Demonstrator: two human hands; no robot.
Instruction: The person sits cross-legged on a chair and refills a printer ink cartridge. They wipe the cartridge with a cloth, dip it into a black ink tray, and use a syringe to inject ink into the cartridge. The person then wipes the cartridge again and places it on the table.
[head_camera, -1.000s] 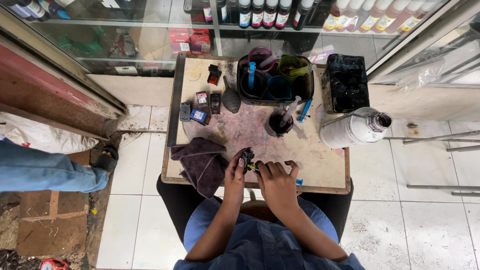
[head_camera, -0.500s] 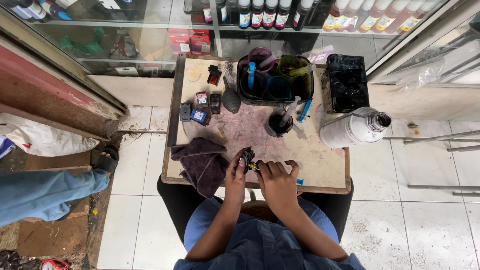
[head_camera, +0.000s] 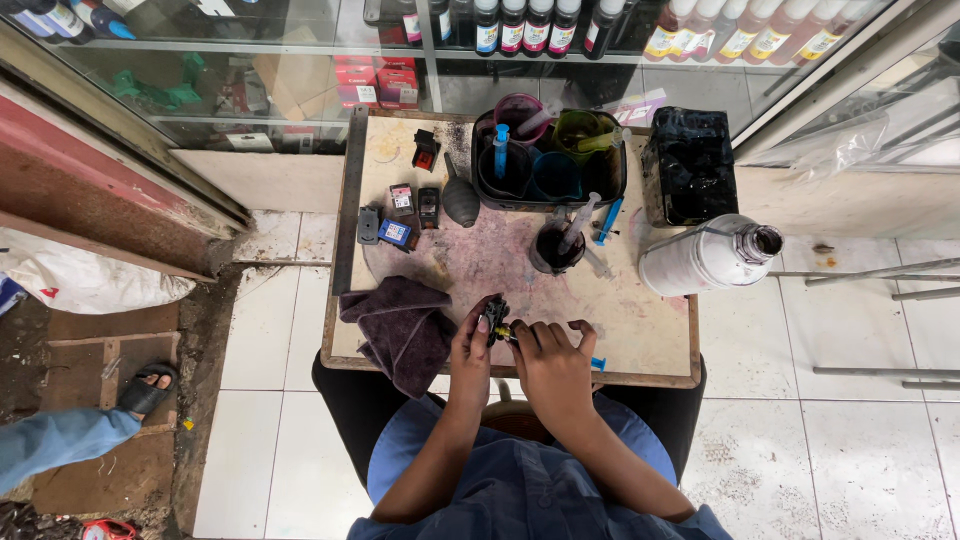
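My left hand (head_camera: 470, 350) grips a small black ink cartridge (head_camera: 494, 318) at the near edge of a stained wooden table (head_camera: 660, 335). Beside it my right hand (head_camera: 552, 362) is closed around a syringe pressed against the cartridge; a bit of yellow shows where they meet, and the blue plunger end (head_camera: 598, 364) sticks out to the right of the hand. A dark purple rag (head_camera: 405, 328) lies just left of my left hand.
Several loose cartridges (head_camera: 400, 215) and a grey bulb blower (head_camera: 460, 202) lie at the table's back left. A tray of ink cups (head_camera: 548, 160), a black cup holding a syringe (head_camera: 555, 245), a black box (head_camera: 690, 165) and a white bottle on its side (head_camera: 705, 260) stand behind. Another person's sandalled foot (head_camera: 145, 392) is at far left.
My hands hold still on the cartridge. The other person's leg at far left has drawn back toward the lower left.
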